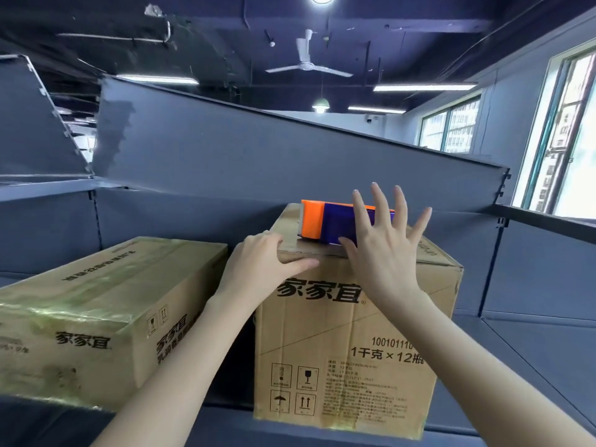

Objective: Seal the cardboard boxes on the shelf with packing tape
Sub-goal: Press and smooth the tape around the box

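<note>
A tall cardboard box (342, 350) stands on the grey shelf (532, 343), its printed front facing me. On its top lies an orange and blue tape dispenser (325, 222). My left hand (267, 259) rests on the box's top front edge, fingers over the flap and thumb along the front. My right hand (383, 243) hovers with fingers spread wide just in front of the dispenser, holding nothing. A second, flatter cardboard box (96, 317) with glossy tape across it lies to the left on the same shelf.
A grey back panel (258, 156) rises behind the boxes, and an upper shelf (45, 183) juts out at the left. Windows (567, 130) line the right wall. A ceiling fan (306, 64) hangs overhead.
</note>
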Motion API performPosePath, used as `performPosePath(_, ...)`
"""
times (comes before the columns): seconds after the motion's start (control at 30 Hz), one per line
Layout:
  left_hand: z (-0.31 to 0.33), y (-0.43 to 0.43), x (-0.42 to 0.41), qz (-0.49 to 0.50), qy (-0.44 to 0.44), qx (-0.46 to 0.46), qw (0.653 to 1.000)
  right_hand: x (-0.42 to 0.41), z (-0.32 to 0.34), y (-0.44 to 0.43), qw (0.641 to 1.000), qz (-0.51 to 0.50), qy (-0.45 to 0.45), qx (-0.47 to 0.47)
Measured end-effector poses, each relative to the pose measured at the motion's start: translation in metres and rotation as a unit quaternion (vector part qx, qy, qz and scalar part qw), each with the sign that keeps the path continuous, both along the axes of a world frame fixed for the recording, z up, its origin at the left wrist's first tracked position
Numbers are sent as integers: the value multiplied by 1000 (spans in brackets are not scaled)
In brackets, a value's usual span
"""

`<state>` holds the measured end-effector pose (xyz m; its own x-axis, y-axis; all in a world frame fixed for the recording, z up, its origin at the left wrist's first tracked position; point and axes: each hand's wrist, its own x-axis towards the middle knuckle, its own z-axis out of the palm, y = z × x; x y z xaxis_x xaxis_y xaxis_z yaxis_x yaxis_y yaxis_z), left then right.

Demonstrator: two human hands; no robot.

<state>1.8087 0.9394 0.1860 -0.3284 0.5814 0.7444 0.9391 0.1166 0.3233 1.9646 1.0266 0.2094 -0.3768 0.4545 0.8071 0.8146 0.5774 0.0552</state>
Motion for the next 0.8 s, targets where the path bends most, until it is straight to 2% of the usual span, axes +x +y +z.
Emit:
performPosePath(0.1,0,-5,7,4,8,36,999,1,-29,-16,998,17,46,-28)
performPosePath(0.17,-1,-9,15,28,23,44,998,3,-44,-19,997,22,39,-69)
performPosePath(0.3,-3,-18,44,146,131,0,981,20,-51,2,989,105,50,-88)
performPosePath(0.43,0,-26,63,102,169,59,978,51,-48,22,965,218,79,-123)
performPosePath(0.57,9,-21,38,-2,99,116,988,52,-45,-1,968,181,123,-126)
performPosePath(0.67,8,-1,8,-37,20,43,998,28,-39,-38,971,140,136,-141)
performPosePath(0.73,5,10,-5,-85,-23,-32,996,11,-38,-59,976,130,111,-137)
performPosePath(0.8,0,13,-6,-116,-72,-42,990,1,-39,-72,983,111,64,-134)
